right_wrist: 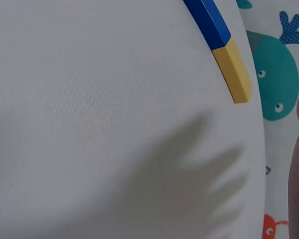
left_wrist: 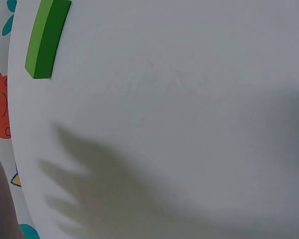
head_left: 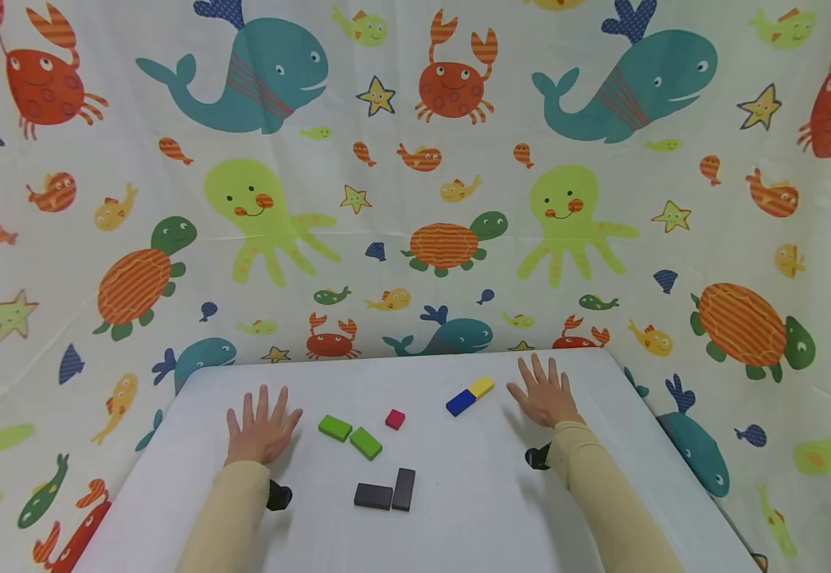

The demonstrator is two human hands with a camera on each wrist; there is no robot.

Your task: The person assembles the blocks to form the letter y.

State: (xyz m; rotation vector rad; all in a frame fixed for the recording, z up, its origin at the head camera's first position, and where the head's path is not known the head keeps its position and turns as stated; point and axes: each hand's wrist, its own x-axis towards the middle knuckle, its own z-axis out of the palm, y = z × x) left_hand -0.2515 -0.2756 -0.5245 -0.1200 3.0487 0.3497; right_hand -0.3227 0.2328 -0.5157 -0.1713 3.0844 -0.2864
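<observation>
"While you look down through the head view, what are your hands holding?"

"Nothing. Your left hand (head_left: 261, 430) and right hand (head_left: 546, 399) seem raised off the table (head_left: 494, 493), fingers straight and spread. Between them lie a green block (head_left: 334, 427) nearest your left, a second green block (head_left: 366, 443) just beside it, a red cube (head_left: 395, 419), a crosswise black block (head_left: 373, 496) next to a lengthwise black block (head_left: 403, 489), and, nearest your right, a blue block (head_left: 461, 402) and a yellow block (head_left: 484, 387) end to end."

"What could go wrong for you there?"

"Sweep your right inward too low and you might knock the blue and yellow out of line. Your left could nudge one green into the other, and its black wrist camera (head_left: 279, 496), jutting inward, could clip the black pair."

"Your left wrist view?"

"It shows you a green's dark side face and a spread-fingered shadow (left_wrist: 104, 179), but only a sliver of hand; no red or black piece appears."

"And your right?"

"You see the blue-yellow joint closely, ends touching. Again just a sliver of hand, so only the head view shows you those fingers directly."
</observation>
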